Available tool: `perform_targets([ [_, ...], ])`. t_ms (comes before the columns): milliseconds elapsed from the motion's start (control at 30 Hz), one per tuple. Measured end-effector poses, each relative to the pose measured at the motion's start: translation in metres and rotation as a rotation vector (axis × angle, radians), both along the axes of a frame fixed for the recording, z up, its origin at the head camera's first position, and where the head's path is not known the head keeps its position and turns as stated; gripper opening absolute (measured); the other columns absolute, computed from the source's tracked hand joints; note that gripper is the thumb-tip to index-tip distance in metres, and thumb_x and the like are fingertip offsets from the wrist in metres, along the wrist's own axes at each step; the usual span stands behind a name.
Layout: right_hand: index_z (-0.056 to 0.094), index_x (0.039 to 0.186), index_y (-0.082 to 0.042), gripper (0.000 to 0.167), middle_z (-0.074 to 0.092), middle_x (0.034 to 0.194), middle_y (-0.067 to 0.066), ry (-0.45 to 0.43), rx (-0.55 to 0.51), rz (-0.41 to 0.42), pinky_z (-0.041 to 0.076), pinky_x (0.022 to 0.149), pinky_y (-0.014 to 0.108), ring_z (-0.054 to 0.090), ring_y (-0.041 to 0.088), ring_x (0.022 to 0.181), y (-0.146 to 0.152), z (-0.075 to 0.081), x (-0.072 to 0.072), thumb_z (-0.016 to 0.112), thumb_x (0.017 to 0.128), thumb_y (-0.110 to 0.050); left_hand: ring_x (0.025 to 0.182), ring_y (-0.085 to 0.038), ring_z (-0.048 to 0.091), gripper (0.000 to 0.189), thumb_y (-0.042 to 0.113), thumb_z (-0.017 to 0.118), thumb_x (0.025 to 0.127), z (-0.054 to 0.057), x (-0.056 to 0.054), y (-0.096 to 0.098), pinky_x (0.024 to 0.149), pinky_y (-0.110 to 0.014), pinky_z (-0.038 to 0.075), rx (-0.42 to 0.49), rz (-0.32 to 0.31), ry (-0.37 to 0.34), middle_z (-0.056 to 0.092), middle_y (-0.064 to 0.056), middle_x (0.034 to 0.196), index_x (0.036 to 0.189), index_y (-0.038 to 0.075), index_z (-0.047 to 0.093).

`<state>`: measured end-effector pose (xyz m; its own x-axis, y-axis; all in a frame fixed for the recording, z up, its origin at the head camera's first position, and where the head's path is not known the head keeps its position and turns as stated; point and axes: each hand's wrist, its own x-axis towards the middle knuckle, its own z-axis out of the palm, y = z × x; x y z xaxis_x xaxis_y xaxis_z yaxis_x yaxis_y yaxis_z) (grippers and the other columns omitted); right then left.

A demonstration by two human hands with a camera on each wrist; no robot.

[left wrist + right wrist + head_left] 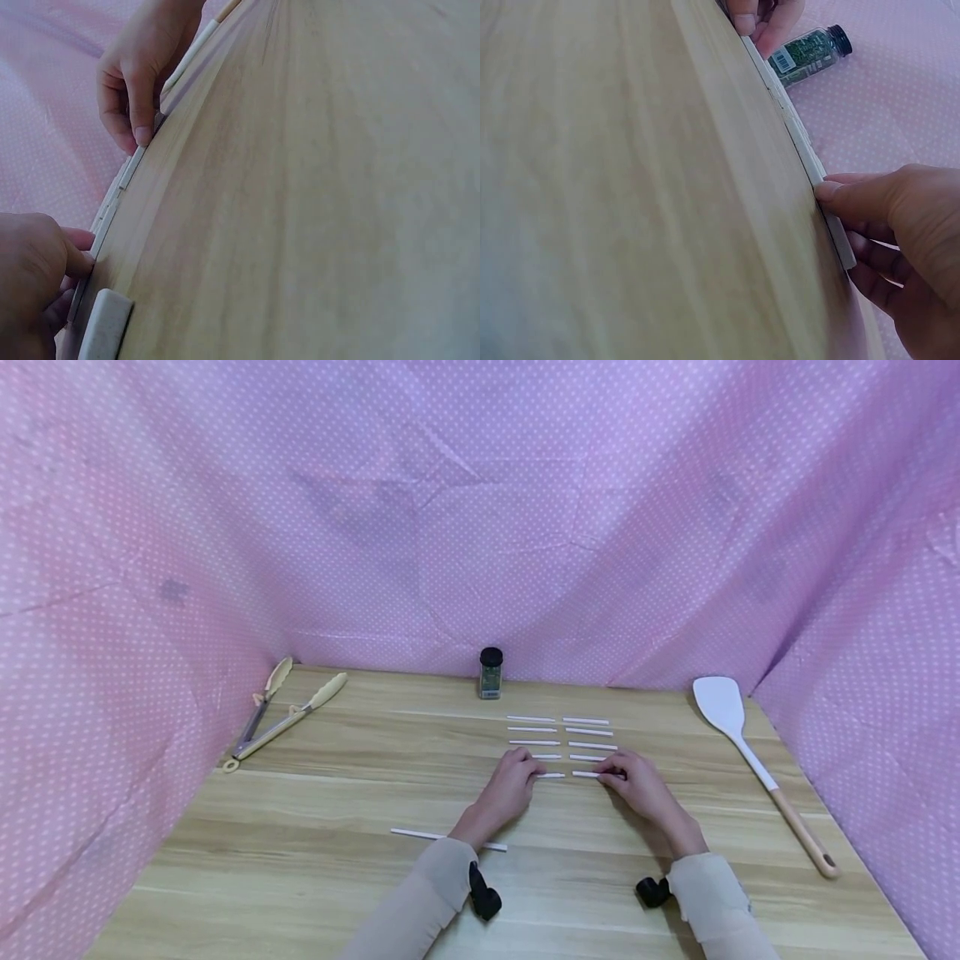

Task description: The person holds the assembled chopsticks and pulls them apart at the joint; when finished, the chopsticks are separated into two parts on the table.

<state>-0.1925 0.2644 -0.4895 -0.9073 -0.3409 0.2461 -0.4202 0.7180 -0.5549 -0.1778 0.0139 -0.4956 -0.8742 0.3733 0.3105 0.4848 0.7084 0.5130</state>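
Note:
Thin white sticks lie on the wooden table in two side-by-side columns, several in each, with a narrow gap between, including the left column's back stick (531, 718) and the right column's back stick (586, 721). My left hand (512, 783) pinches the left column's nearest stick (555, 775) between thumb and fingers. At the other column, my right hand (642, 789) pinches the nearest stick (584, 774), thumb on its near side in the right wrist view. Both sticks lie low along the tabletop. Another white stick (415, 834) lies apart, partly hidden under my left wrist.
Behind the columns stands a black-capped spice jar (491, 675). Tongs (279, 732) lie spread at the back left. A white spatula (757, 766) with a wooden handle lies at the right. Pink dotted cloth (465, 527) hangs around the table (300, 877).

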Motion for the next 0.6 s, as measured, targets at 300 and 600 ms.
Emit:
perform_targets([
  [300,0.072,0.092,-0.011,0.011,0.066,0.093,-0.001,0.027,-0.034,0.000,0.054,0.076,0.029,0.061,0.015,0.088,-0.010,0.008,0.006,0.073,0.082,-0.006,0.093,-0.014,0.053,0.016,0.014,0.062,0.091,0.006,0.007,-0.012,0.083,-0.026,0.045,-0.030,0.005,0.045,0.058,0.002,0.100,0.106,0.013,0.069],
  [600,0.071,0.096,-0.007,0.017,0.065,0.092,0.001,0.114,-0.057,0.126,0.054,0.078,0.031,0.062,0.016,0.086,-0.045,0.017,0.022,0.073,0.080,-0.003,0.096,-0.014,0.053,0.022,0.024,0.067,0.090,0.018,0.019,-0.054,0.085,-0.031,0.046,-0.015,0.001,-0.057,0.059,0.003,0.102,0.110,0.015,0.067],
])
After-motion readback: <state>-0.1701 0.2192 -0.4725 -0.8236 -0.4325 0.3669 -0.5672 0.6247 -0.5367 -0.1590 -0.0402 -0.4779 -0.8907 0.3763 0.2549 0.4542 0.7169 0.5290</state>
